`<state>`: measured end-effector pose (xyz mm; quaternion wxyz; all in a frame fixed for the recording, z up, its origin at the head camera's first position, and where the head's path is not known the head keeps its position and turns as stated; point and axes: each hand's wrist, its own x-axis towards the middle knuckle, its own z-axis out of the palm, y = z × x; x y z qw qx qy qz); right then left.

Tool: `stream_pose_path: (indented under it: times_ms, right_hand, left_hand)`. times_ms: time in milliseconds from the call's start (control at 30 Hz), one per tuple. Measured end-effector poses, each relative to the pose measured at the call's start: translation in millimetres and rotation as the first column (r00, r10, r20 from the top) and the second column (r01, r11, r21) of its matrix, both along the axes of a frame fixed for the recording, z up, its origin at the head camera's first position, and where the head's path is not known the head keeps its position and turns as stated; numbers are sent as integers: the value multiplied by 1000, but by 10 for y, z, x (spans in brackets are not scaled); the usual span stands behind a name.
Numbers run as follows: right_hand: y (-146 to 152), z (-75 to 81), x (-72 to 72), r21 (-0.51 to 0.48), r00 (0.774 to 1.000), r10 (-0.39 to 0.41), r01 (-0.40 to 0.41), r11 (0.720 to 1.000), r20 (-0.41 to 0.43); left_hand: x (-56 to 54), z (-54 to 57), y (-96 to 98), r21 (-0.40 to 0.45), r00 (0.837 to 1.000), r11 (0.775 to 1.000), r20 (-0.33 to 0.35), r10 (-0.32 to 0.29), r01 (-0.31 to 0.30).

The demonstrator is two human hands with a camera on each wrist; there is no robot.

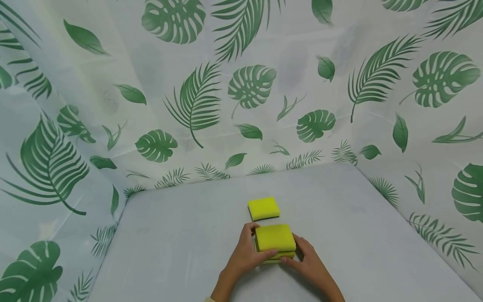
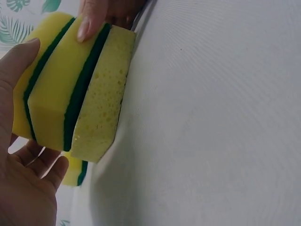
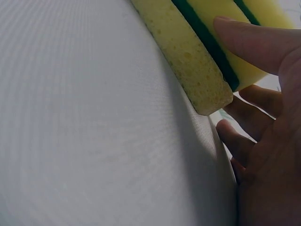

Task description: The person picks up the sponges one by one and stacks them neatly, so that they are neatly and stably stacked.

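Three sponges form a stack on the white table between my hands. The top sponge (image 1: 274,237) is bright yellow with a dark green scouring layer underneath. Below it lies the middle sponge (image 2: 59,101), also yellow and green, then a paler, porous bottom sponge (image 2: 104,96). My left hand (image 1: 244,253) grips the top sponge, thumb on its near side and fingers round the left end. With its thumb on the near side of the middle sponge, my right hand (image 1: 311,265) holds the stack's right end, fingers behind. Beyond the stack lies another yellow sponge (image 1: 264,208).
The white tabletop (image 1: 181,235) extends around the sponges. A white curtain (image 1: 286,50) printed with green leaves hangs behind the table and along both sides.
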<state>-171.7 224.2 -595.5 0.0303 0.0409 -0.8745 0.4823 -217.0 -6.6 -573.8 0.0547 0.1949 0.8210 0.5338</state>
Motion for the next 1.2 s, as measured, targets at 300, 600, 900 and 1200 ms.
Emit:
stream_pose_path:
  times_ms: [300,600,900,1200]
  right_hand:
    - [12,-13,-3,0,1000,7,-7,1000,12]
    - [19,31,21,8,998,-6,6,1000,70]
    - [12,42,25,22,993,-21,19,1000,113]
    - [7,54,27,18,990,-31,29,999,135]
  left_hand:
    - [53,64,-119,106,994,990,-42,97,-92]
    - [-91,152,-334,339,863,881,-271,427,-329]
    - [-279,231,-438,426,859,829,-192,475,-363]
    - [-547,296,-426,312,910,899,-181,374,-307]
